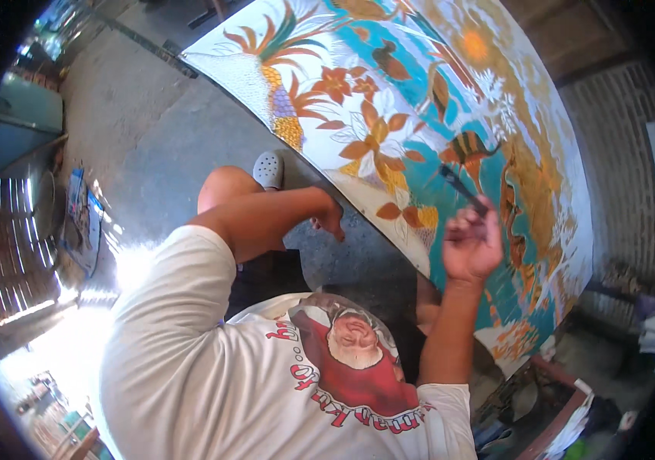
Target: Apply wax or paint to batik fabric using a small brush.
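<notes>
A large painted panel (pixel 389 180) slants across the front and right, showing brown and orange flowers, leaves, fish and teal water on white. My right hand (pixel 474 238) is over its teal part, fingers closed around a dark slim tool (pixel 462 186). The tool points up and left toward a striped brown fish (pixel 468 150); its tip is blurred, and I cannot tell whether it touches the surface. My left hand (pixel 330 216) hangs loosely past my raised knee, beside the panel's near edge, its fingers slightly apart. Nothing shows in it.
Grey concrete floor (pixel 143 138) spreads to the left of the panel. My foot wears a grey clog (pixel 268 169) close to the panel's edge. A blue-green box-like object (pixel 27 107) stands far left. Corrugated wall (pixel 623 126) and clutter (pixel 653 326) lie at the right.
</notes>
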Tool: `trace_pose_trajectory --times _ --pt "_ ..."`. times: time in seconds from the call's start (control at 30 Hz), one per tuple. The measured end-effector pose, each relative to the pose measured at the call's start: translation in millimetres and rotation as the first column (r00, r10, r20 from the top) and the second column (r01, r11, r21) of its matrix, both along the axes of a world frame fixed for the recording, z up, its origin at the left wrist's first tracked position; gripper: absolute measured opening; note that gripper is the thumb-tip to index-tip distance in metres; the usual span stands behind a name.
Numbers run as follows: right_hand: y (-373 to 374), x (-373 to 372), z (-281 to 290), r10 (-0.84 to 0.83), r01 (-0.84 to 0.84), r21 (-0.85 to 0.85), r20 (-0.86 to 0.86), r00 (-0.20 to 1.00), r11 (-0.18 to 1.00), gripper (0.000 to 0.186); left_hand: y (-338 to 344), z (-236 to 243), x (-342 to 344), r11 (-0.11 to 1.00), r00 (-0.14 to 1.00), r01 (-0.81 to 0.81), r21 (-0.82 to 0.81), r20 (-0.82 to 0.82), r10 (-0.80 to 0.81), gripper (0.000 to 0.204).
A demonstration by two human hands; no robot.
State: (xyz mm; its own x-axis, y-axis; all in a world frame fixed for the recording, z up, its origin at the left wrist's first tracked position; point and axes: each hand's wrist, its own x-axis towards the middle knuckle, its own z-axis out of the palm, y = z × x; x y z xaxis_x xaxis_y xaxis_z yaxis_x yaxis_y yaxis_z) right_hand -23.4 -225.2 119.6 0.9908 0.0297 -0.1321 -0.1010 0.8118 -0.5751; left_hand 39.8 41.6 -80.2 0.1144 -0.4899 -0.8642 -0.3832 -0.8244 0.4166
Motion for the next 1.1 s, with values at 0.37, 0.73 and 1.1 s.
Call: trace_pose_trajectory --times 0.37,0.73,1.1 --pt "167.1 107.4 -46.4 0.148 -0.043 -0.620 0.120 0.982 0.783 0.026 -30.1 27.7 -0.8 0.942 0.951 0.278 -0.190 -0.087 -0.298 0.075" --pt "210.3 128.5 -62.2 0.229 0.039 -0.842 0.191 0.955 0.538 0.025 -30.4 63.7 -6.1 0.867 0.936 0.333 -0.370 0.020 -0.351 0.067" --pt "208.7 110.6 -53.5 0.311 0.124 -0.891 0.278 0.909 0.436 0.021 -27.4 83.6 -5.5 0.871 0.947 0.316 -0.375 0.068 -0.314 0.067"
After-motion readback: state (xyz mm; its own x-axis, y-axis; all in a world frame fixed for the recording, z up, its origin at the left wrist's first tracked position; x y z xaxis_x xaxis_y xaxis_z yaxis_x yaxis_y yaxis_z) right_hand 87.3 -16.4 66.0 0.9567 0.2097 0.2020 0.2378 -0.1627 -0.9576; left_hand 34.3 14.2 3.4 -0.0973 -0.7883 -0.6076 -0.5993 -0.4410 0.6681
